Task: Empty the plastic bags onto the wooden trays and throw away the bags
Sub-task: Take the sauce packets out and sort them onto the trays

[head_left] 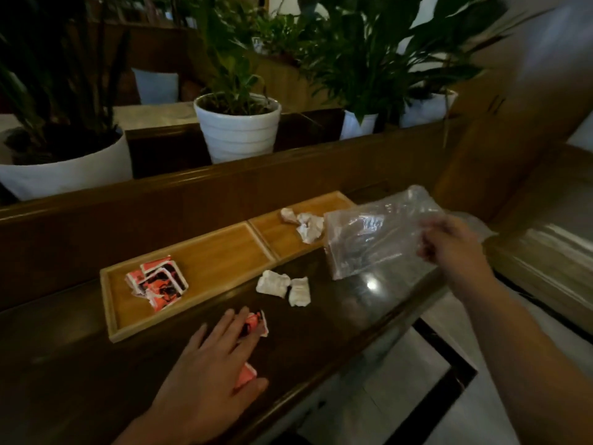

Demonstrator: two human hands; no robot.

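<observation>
Two wooden trays lie end to end on the dark counter. The near tray [208, 264] holds several red-and-black packets [158, 281]. The far tray [276, 231] holds white wrapped packets [308, 224]. Two more white packets [284, 285] lie on the counter beside the trays. My right hand [449, 242] pinches a clear, empty-looking plastic bag [375, 232] held above the far tray's corner. My left hand [208, 364] rests flat on the counter over red packets [255, 322], one under the fingers and one by the thumb.
White plant pots [237, 126] with leafy plants stand on a ledge behind a raised wooden rail [224, 187]. The counter's front edge [369, 335] drops to a light floor on the right. A shiny surface [545, 248] lies at far right.
</observation>
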